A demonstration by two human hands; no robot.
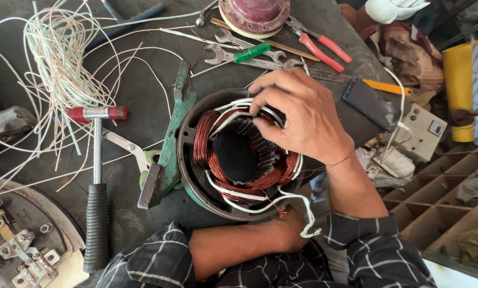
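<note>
Dark, oily workbench [143,106], cluttered, seen from above. Centre of the bench: a round motor stator [238,154] in a dark housing, lying flat with its bore facing up. Inside the core, copper windings [207,154] already seated around most of the ring, with white insulating sleeves [249,194] tucked along the coils and one loose end trailing off the near rim. Coil ends not yet tied or laced, by the look of it; no end cover fitted.

Right hand [303,120] reaching over the far rim, fingertips pinching a white sleeve against the copper. Left hand [284,232] under the near edge, mostly hidden; grip impossible to tell.

Left of the stator: green bar [169,144], soft-faced hammer [96,181], tangle of white wire [57,69]. Beyond: spanners [239,53], red-handled pliers [319,48], dark phone [371,104].
</note>
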